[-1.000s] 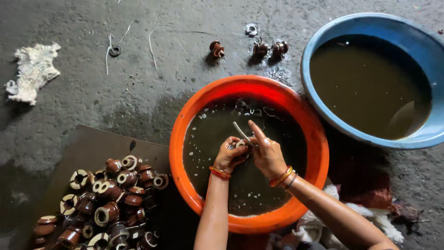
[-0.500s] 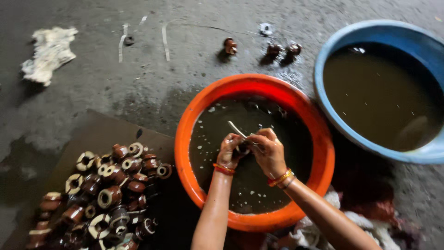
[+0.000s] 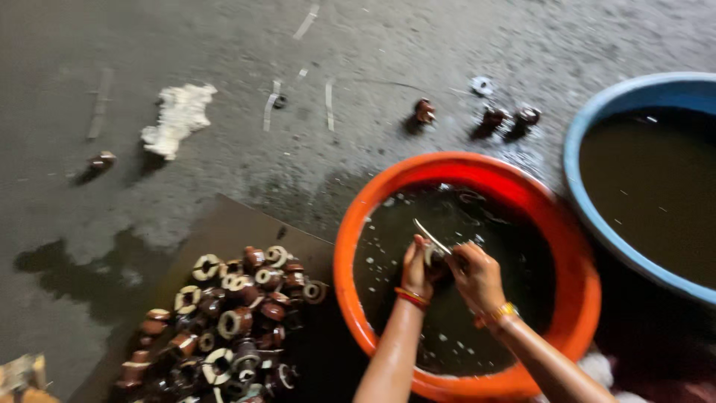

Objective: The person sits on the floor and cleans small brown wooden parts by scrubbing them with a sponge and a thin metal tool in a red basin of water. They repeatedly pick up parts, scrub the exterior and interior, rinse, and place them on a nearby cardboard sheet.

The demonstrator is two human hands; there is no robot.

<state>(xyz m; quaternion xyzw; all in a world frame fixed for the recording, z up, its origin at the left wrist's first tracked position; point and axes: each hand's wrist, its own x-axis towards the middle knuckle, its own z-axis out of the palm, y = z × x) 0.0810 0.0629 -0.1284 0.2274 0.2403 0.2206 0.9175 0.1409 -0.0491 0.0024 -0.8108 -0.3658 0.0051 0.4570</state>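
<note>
A: From the head view, where are the hands?

B: Lower centre of the frame, both over the orange basin (image 3: 574, 261) of dark water. The left hand (image 3: 418, 270) has its fingers clamped on a small brown ceramic piece (image 3: 435, 256), held just above the water. The right hand (image 3: 477, 276) sits right beside it, fingers closed on a thin pale stick-like tool (image 3: 431, 236) that angles up to the left and meets the piece.

A: And around them?

B: A heap of brown and white ceramic insulators (image 3: 231, 313) lies on a dark board (image 3: 224, 224) at lower left. A blue basin (image 3: 619, 101) of murky water is at the right edge. On the wet concrete floor (image 3: 224, 45), upper middle, stand three loose insulators (image 3: 425, 112), with a white rag (image 3: 177, 118) at upper left
</note>
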